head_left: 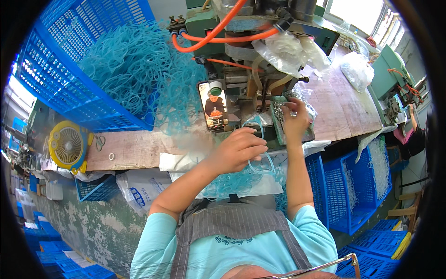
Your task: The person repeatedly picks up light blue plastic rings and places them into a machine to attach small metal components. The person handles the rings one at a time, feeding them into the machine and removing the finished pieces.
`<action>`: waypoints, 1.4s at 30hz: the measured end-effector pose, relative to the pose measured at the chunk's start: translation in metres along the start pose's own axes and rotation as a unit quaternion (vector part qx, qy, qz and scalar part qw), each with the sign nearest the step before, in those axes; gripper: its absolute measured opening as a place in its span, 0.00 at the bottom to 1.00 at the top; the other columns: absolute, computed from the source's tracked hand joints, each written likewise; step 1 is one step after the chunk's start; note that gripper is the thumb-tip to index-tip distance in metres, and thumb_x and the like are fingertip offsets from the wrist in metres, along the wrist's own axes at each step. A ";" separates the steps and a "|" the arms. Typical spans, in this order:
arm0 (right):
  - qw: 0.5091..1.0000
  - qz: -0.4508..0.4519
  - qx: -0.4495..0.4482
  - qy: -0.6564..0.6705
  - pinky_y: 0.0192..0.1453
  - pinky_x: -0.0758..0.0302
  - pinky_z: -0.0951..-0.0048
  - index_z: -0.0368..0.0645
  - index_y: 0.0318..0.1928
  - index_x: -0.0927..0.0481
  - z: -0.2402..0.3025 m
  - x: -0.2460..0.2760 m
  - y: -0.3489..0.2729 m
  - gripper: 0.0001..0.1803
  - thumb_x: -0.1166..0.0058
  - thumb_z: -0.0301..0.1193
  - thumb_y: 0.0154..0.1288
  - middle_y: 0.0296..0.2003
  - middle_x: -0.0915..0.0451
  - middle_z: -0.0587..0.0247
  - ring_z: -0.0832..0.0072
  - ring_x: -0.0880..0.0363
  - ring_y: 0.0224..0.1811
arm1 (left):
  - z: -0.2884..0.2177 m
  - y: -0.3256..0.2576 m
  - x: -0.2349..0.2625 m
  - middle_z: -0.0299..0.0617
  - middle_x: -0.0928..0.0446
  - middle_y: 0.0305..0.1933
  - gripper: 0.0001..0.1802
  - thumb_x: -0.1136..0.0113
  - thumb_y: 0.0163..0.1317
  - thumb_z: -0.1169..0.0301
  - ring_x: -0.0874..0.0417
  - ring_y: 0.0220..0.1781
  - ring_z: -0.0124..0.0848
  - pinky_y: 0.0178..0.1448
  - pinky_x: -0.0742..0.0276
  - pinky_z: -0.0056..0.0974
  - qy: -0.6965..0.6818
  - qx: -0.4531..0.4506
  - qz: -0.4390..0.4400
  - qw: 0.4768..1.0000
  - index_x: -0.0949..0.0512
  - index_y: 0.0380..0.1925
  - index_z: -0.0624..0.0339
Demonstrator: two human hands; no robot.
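My left hand point(239, 151) is closed around a pale blue plastic ring point(266, 163), which hangs as a long loop off its fingertips in front of the machine point(241, 88). Further right, my right hand point(296, 122) dips its bent fingertips into small silvery metal parts point(278, 113) in a green tray point(280, 134). Whatever lies between those fingertips is too small to tell. Below my hands, more pale blue rings point(227, 184) lie heaped on white sheeting over my lap.
A big blue basket point(88, 109) at the left spills a tangle of blue rings point(134, 65) onto the wooden bench point(125, 146). A lit phone point(214, 109) leans by the machine. A yellow fan point(68, 145) stands left; blue crates point(341, 190) sit below right. Orange hoses point(223, 39) cross above.
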State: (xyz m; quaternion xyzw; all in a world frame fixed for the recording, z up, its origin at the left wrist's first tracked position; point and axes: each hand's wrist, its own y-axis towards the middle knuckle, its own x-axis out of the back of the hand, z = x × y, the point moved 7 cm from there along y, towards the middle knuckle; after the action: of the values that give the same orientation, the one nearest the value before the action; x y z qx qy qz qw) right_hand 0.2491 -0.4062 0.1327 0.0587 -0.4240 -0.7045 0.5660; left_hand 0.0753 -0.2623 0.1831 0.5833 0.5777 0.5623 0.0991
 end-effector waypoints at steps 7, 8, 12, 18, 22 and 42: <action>0.979 0.117 0.067 -0.150 0.51 0.29 0.61 0.49 0.36 0.18 -0.079 -0.005 -0.012 0.11 0.33 0.31 0.50 0.39 0.16 0.67 0.64 0.21 0.45 | -0.001 -0.002 0.001 0.43 0.21 0.43 0.15 0.33 0.53 0.71 0.20 0.46 0.43 0.59 0.27 0.52 -0.006 0.002 -0.018 1.000 0.21 0.41 0.60; 0.959 0.107 0.179 -0.191 0.52 0.30 0.61 0.49 0.35 0.18 -0.065 -0.007 -0.018 0.10 0.33 0.31 0.50 0.39 0.16 0.68 0.64 0.22 0.46 | -0.001 -0.002 0.002 0.43 0.21 0.43 0.14 0.33 0.54 0.71 0.20 0.46 0.42 0.59 0.27 0.52 -0.006 -0.003 -0.022 1.000 0.21 0.41 0.60; 0.982 0.093 0.101 -0.133 0.51 0.31 0.62 0.49 0.27 0.18 -0.071 -0.005 -0.013 0.06 0.35 0.34 0.52 0.36 0.17 0.69 0.64 0.23 0.45 | -0.002 -0.004 0.001 0.42 0.21 0.45 0.14 0.34 0.55 0.70 0.20 0.46 0.42 0.59 0.27 0.52 0.024 -0.007 -0.021 0.999 0.21 0.42 0.58; 0.998 0.060 -0.002 -0.037 0.43 0.28 0.65 0.48 0.30 0.16 -0.081 0.004 -0.011 0.03 0.36 0.31 0.54 0.28 0.19 0.65 0.66 0.22 0.35 | 0.019 -0.046 0.025 0.41 0.22 0.47 0.20 0.34 0.56 0.60 0.22 0.47 0.42 0.51 0.26 0.45 0.188 0.035 -0.111 0.975 0.20 0.48 0.52; 0.999 0.039 0.027 -0.019 0.40 0.27 0.66 0.48 0.30 0.15 -0.073 0.008 -0.011 0.03 0.36 0.29 0.53 0.26 0.18 0.64 0.68 0.22 0.32 | 0.103 -0.122 0.071 0.50 0.26 0.43 0.14 0.36 0.58 0.65 0.21 0.39 0.47 0.40 0.23 0.43 0.290 0.400 -0.164 0.854 0.20 0.41 0.60; 0.997 0.068 -0.029 0.010 0.42 0.26 0.65 0.49 0.35 0.16 -0.042 -0.010 -0.014 0.08 0.39 0.22 0.54 0.31 0.17 0.64 0.65 0.22 0.39 | 0.063 -0.074 0.094 0.44 0.21 0.44 0.15 0.39 0.54 0.74 0.22 0.48 0.42 0.50 0.27 0.48 0.313 0.219 -0.194 0.903 0.21 0.43 0.56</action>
State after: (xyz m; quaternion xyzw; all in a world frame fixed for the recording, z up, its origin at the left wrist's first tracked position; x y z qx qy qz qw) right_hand 0.2658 -0.4202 0.0936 0.0201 -0.4010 -0.6757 0.6182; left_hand 0.0542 -0.1313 0.1549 0.2604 0.7894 0.5449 -0.1098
